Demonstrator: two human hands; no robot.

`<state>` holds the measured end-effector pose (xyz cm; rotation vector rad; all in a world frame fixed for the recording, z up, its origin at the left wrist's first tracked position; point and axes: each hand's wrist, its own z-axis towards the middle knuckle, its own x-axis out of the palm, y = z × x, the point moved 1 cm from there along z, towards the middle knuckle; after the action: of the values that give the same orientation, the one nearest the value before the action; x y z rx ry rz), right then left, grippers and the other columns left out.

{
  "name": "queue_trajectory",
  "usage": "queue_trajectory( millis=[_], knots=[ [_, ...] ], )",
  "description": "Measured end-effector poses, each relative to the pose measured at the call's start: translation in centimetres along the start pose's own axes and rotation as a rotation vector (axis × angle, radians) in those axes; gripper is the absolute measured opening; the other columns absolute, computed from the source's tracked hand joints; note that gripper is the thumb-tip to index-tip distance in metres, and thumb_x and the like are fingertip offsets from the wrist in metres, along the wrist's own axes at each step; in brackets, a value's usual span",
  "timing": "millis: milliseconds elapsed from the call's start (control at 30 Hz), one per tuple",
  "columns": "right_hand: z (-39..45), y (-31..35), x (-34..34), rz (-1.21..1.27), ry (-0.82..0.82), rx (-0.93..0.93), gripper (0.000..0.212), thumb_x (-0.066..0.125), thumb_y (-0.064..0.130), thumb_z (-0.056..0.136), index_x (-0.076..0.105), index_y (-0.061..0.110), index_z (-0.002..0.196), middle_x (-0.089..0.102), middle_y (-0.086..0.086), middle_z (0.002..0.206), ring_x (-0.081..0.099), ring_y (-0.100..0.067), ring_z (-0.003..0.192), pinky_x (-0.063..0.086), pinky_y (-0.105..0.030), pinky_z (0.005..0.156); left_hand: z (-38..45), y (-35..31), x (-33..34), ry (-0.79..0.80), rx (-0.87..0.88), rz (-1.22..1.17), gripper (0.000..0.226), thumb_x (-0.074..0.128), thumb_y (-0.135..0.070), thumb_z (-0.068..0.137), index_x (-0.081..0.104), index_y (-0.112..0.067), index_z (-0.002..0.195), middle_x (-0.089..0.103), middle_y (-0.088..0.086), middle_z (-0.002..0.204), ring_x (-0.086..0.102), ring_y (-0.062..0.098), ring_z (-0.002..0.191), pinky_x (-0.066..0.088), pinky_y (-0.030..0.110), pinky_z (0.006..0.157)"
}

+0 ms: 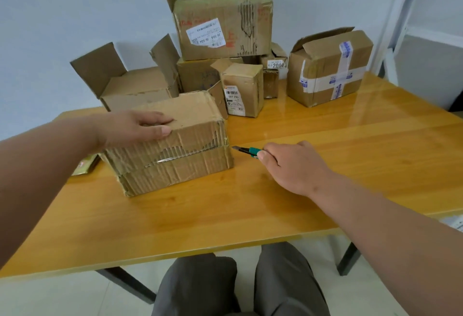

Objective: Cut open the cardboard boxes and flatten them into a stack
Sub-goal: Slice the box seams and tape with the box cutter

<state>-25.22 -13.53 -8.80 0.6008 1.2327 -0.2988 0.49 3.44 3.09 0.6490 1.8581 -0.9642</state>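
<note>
A worn, taped cardboard box point(175, 150) lies on its side on the wooden table point(250, 203), near the left. My left hand point(135, 127) rests on its top, fingers flat and thumb over the front edge. My right hand point(295, 165) grips a green utility knife point(248, 151), whose blade tip points left at the box's right end, just short of the taped seam. Behind stand several more boxes: an open one point(132, 87) at the back left, a large open one point(223, 22) stacked on top, a small sealed one point(243, 90), and a white-taped box point(328, 67) at the right.
A small yellowish packet point(84, 164) lies at the table's left edge beside the box. A white metal shelf point(411, 15) stands at the far right. The table's front edge is close to my knees point(238, 283). A wall runs behind the boxes.
</note>
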Motion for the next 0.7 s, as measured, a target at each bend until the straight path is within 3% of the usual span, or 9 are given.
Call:
queue_trajectory(
  millis=[67, 200, 267, 333, 367, 500, 700],
  knots=[
    [0.1, 1.3, 0.2, 0.010, -0.046, -0.060, 0.038, 0.025, 0.045, 0.105, 0.053, 0.026, 0.088, 0.056, 0.008, 0.073, 0.049, -0.011, 0.065, 0.037, -0.043, 0.090, -0.1, -0.7, 0.5, -0.037, -0.009, 0.041, 0.068, 0.042, -0.078, 0.076, 0.039, -0.053, 0.140, 0.026, -0.017, 0.157, 0.024, 0.024, 0.144, 0.020, 0.049, 0.115],
    [0.6, 4.2, 0.9, -0.015, -0.060, -0.176, 0.042, 0.028, 0.051, 0.102, 0.059, 0.032, 0.123, 0.066, 0.007, 0.104, 0.057, -0.015, 0.096, 0.040, -0.041, 0.091, -0.5, -1.4, 0.4, -0.038, -0.025, 0.144, 0.057, 0.041, -0.067, 0.088, 0.038, -0.050, 0.142, 0.036, -0.005, 0.154, 0.036, 0.026, 0.137, 0.028, 0.045, 0.110],
    [0.6, 5.4, 1.1, -0.018, -0.068, -0.208, 0.040, 0.032, 0.048, 0.102, 0.054, 0.033, 0.132, 0.064, 0.006, 0.112, 0.056, -0.015, 0.102, 0.041, -0.041, 0.091, -0.9, -0.6, -0.3, 0.005, -0.020, 0.000, 0.050, 0.054, -0.057, 0.089, 0.048, -0.046, 0.137, 0.047, -0.004, 0.143, 0.050, 0.020, 0.120, 0.042, 0.037, 0.095],
    [0.6, 6.2, 1.0, -0.043, -0.060, -0.230, 0.041, 0.033, 0.046, 0.103, 0.050, 0.031, 0.137, 0.062, 0.004, 0.118, 0.055, -0.017, 0.106, 0.043, -0.039, 0.090, -1.6, 0.7, -0.8, 0.014, -0.009, -0.151, 0.039, 0.067, -0.042, 0.086, 0.058, -0.040, 0.125, 0.055, -0.004, 0.129, 0.057, 0.014, 0.104, 0.045, 0.030, 0.080],
    [0.5, 6.6, 0.9, -0.057, -0.051, -0.243, 0.042, 0.032, 0.045, 0.103, 0.049, 0.030, 0.138, 0.061, 0.003, 0.121, 0.055, -0.017, 0.107, 0.045, -0.038, 0.088, -1.8, 1.4, -0.9, -0.006, 0.002, -0.184, 0.039, 0.069, -0.040, 0.084, 0.061, -0.038, 0.121, 0.057, -0.006, 0.126, 0.057, 0.013, 0.104, 0.045, 0.029, 0.080],
    [0.5, 8.8, 0.9, -0.112, -0.062, -0.322, 0.041, 0.034, 0.046, 0.103, 0.052, 0.029, 0.135, 0.062, 0.002, 0.119, 0.057, -0.017, 0.102, 0.049, -0.033, 0.079, -1.9, 2.4, -0.1, -0.096, 0.041, -0.124, 0.060, 0.058, -0.063, 0.076, 0.056, -0.042, 0.132, 0.044, -0.016, 0.145, 0.040, 0.016, 0.130, 0.032, 0.041, 0.108],
    [0.9, 13.5, 1.6, -0.179, -0.127, -0.410, 0.038, 0.040, 0.047, 0.101, 0.058, 0.026, 0.126, 0.064, 0.001, 0.109, 0.060, -0.017, 0.095, 0.048, -0.031, 0.074, -2.3, 3.4, 0.5, -0.036, 0.059, -0.026, 0.053, 0.037, -0.064, 0.092, 0.035, -0.051, 0.144, 0.023, -0.021, 0.157, 0.018, 0.019, 0.147, 0.014, 0.050, 0.120]
  ],
)
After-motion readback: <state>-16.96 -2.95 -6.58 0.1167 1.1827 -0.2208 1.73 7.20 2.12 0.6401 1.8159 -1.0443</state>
